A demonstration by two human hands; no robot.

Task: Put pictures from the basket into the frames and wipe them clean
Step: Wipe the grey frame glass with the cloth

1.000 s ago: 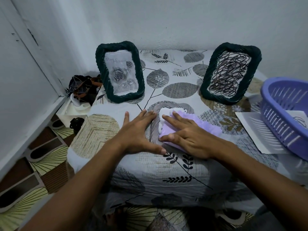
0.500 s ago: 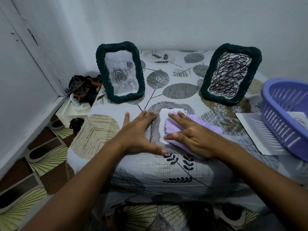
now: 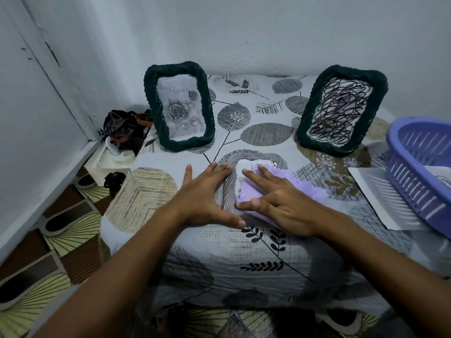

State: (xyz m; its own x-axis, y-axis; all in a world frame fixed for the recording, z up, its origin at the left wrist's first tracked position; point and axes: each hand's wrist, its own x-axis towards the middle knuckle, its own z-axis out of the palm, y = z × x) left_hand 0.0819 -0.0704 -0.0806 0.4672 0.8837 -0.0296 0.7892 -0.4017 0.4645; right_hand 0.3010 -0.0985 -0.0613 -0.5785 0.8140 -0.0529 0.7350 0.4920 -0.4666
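Both frames (image 3: pixel 180 113) (image 3: pixel 341 111) filled and upright, likely near done; left hand (image 3: pixel 205 201) flat on table, right hand (image 3: pixel 278 203) pressing purple cloth (image 3: pixel 310 189) flat.

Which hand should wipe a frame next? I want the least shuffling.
Right. The right hand already lies flat on the purple cloth; the left hand rests bare on the leaf-patterned tablecloth. Both dark green woven picture frames stand beyond.

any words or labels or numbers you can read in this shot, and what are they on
Rose picture in the left frame: faint handwriting along the top, starting "Ro" on one line and "M" on the next; the rest is too blurred to read.
Right frame: only a black scribble, no words.
Purple basket, purple cloth and patterned tablecloth: no text visible.
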